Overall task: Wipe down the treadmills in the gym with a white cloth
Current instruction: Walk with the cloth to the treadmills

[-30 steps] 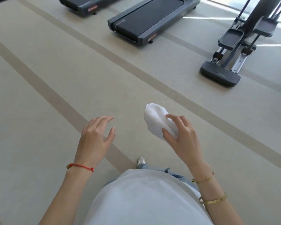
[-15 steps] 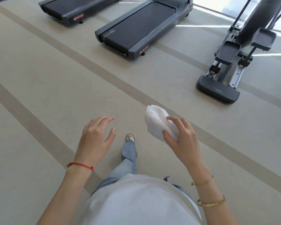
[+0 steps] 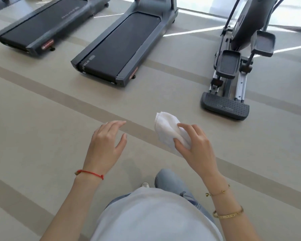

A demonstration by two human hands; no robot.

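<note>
Closest to you are your pale shirt [image 3: 156, 216] and a jeans-clad knee [image 3: 170, 180], with the tip of a shoe [image 3: 145, 184] peeking out just left of the knee. Your right wrist wears a thin gold chain [image 3: 217, 193] and, nearer the elbow, a gold bangle [image 3: 228, 214]; your left wrist wears a red string bracelet [image 3: 89, 173].

Your right hand [image 3: 196, 148] grips the white cloth [image 3: 169, 129], thumb beneath and forefinger curled over its top, so the folded bundle juts up and to the left of your knuckles. The cloth is held in the air above the floor, touching nothing but your hand. Level with that grip and to its left, your left hand [image 3: 105, 143] hovers with its fingers relaxed and slightly spread, holding nothing.

Under both hands runs the beige floor [image 3: 33, 133] with its darker bands crossing on a slant.

Beyond the grip and a little to its left lies the nearer treadmill [image 3: 122, 47], its dark belt running away from you and its rear end facing the cloth, well apart from it. Farther left sits a second treadmill [image 3: 40, 25]. Beyond the grip and to its right stands an elliptical trainer [image 3: 233, 66], its ribbed foot nearest your hand and two pedals raised behind.
</note>
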